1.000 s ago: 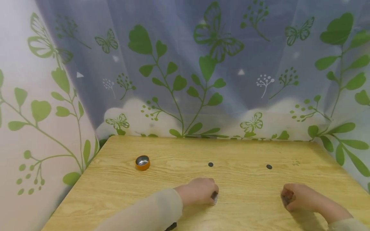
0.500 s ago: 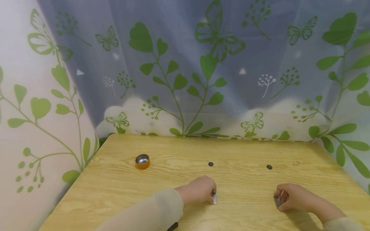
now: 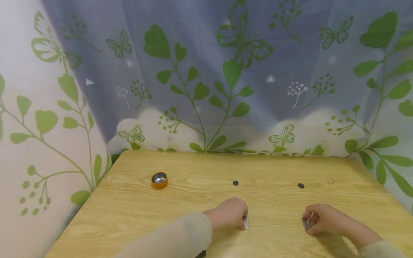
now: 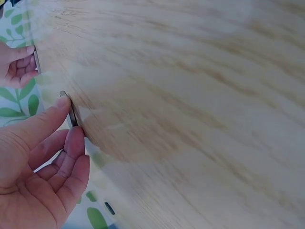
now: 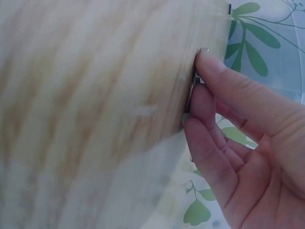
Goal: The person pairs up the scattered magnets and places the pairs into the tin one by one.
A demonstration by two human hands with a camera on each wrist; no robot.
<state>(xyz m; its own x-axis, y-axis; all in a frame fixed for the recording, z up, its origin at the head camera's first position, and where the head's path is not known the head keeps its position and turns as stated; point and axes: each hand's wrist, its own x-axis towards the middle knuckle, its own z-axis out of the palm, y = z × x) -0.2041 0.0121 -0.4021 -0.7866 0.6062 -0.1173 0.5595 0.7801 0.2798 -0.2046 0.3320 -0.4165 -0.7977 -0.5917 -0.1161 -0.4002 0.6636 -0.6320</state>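
Note:
In the head view, my left hand [image 3: 229, 214] is low over the table's middle, pinching a small flat metal plate [image 3: 246, 223] on edge between thumb and fingers. Farther right, my right hand [image 3: 330, 219] pinches a similar grey metal plate [image 3: 305, 224], tilted. The left wrist view shows the thin edge of the left plate [image 4: 71, 112] at the fingertips; its lower edge is close to the wood, and contact is hard to tell. From the right wrist, the right plate [image 5: 193, 90] is mostly hidden behind thumb and fingers. A gap separates the hands.
A dark round disc [image 3: 236, 183] lies beyond my left hand, and another dark disc [image 3: 301, 185] beyond my right. An orange-sided metal bowl [image 3: 159, 182] stands at the left on the wooden table [image 3: 193, 165]. Patterned curtain [image 3: 200, 136] hangs behind the far edge.
My right hand has moved left with its plate, which shows more of its face. My left hand has shifted slightly right with its own plate. Discs and bowl have stayed put.

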